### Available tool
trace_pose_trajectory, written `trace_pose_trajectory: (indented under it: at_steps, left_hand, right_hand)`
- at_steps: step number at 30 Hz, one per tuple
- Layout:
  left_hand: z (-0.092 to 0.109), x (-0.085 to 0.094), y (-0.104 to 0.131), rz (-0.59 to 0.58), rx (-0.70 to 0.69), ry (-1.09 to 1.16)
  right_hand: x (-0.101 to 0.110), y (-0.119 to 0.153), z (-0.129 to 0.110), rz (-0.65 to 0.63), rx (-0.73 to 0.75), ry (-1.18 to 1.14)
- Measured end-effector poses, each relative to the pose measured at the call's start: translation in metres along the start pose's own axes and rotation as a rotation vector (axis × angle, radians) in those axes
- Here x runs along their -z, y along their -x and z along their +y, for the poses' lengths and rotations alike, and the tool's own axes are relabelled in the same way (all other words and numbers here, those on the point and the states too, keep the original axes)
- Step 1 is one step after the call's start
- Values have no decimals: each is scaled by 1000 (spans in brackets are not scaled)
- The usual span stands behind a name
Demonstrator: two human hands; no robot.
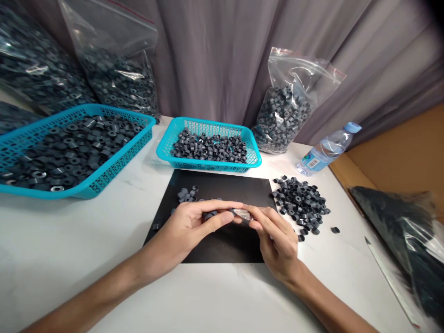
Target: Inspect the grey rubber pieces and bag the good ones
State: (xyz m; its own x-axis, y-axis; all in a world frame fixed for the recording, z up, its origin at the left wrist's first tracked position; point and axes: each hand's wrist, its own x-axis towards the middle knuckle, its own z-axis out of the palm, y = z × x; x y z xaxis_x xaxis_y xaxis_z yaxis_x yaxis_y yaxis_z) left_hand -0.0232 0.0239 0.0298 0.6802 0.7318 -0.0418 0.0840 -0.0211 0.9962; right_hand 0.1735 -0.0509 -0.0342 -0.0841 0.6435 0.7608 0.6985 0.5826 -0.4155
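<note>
My left hand point(197, 222) and my right hand point(277, 236) meet above a black mat point(225, 245). Between their fingertips is a small shiny metallic piece point(243, 213), partly covered by the fingers. The left thumb and index finger pinch at its left side, where a dark bit shows; the right fingers close on its right side. Several dark grey plastic rings point(187, 194) lie on the mat behind my left hand, some of them hidden by it. A heap of similar rings point(300, 201) is on the white table to the right of the mat.
A large blue basket point(121, 162) of dark parts stands left, a smaller blue basket point(208, 164) behind the mat. Bags of parts point(284, 115) lean on the curtain. A water bottle point(326, 148) tilts at back right. A white pointed strip point(391, 282) lies right.
</note>
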Motion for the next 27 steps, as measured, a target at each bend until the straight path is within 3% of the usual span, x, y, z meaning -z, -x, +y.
trace_pose_trajectory:
  at_steps: [27]
  left_hand:
    - [0, -1, 2, 2, 29, -15]
  right_hand:
    - [4, -2, 0, 25, -14, -7]
